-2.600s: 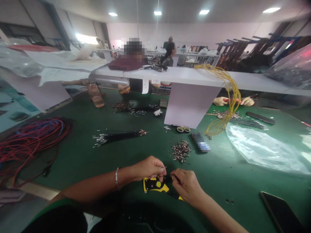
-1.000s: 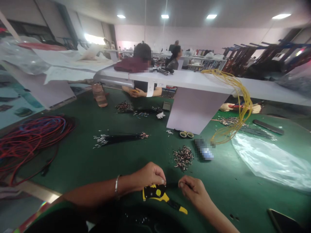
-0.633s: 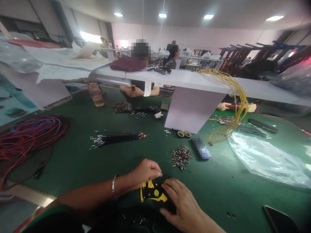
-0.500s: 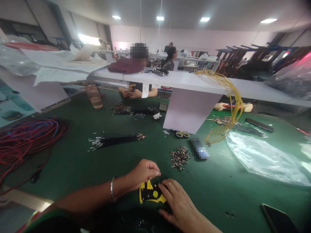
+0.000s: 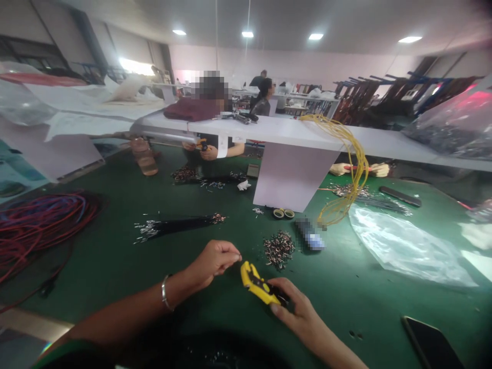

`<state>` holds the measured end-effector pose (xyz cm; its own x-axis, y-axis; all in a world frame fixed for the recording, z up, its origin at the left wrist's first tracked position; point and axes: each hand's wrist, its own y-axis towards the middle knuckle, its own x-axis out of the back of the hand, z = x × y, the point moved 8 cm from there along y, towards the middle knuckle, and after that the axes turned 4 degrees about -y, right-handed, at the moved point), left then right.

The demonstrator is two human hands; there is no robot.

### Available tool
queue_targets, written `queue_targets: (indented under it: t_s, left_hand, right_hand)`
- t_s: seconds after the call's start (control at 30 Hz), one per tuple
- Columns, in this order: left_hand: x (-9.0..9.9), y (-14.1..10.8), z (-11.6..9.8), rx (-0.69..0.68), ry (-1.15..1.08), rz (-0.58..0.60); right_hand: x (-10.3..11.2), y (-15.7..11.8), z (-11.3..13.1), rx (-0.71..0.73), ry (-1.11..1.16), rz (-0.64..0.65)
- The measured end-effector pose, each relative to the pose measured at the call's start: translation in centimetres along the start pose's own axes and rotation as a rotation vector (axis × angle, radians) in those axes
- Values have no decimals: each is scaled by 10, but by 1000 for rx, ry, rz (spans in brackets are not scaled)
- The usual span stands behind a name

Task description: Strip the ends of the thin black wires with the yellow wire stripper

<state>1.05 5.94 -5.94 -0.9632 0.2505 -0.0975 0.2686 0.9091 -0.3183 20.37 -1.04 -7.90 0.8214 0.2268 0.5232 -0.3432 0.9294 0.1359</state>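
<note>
My right hand (image 5: 298,310) is wrapped round the handles of a yellow and black wire stripper (image 5: 258,288), lifted with its jaws pointing up and left. Just left of those jaws, my left hand (image 5: 217,264) is closed in a pinch; whatever its fingertips hold is too small to make out. Beyond the stripper lies a heap of small copper-coloured terminals (image 5: 279,249) on the green table (image 5: 215,323). A bundle of black wires (image 5: 180,224), with silvery ends at left and coppery ends at right, lies past my left hand.
Red and blue cable coils (image 5: 42,230) lie at left. Two tape rolls (image 5: 283,213), a pixelated dark object (image 5: 309,234) and hanging yellow wires (image 5: 359,174) are ahead. A clear plastic bag (image 5: 407,251) and phone (image 5: 432,341) sit at right. Co-workers' hands (image 5: 209,152) work beyond the shelf (image 5: 295,174).
My right hand has picked the wire stripper up off the table and turned it. My left hand has shifted slightly left and up, still pinched.
</note>
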Motion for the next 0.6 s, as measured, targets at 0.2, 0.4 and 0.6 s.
queue_targets:
  t_s: [0.2, 0.4, 0.6]
  left_hand:
    - [7, -1, -9, -21, 39, -43]
    - [-2, 0, -7, -17, 95, -19]
    - [-8, 3, -4, -4, 83, 17]
  right_hand:
    - [11, -5, -25, -185, 298, -91]
    - [16, -8, -28, -150, 340, -140]
    - [26, -5, -28, -114, 354, -137]
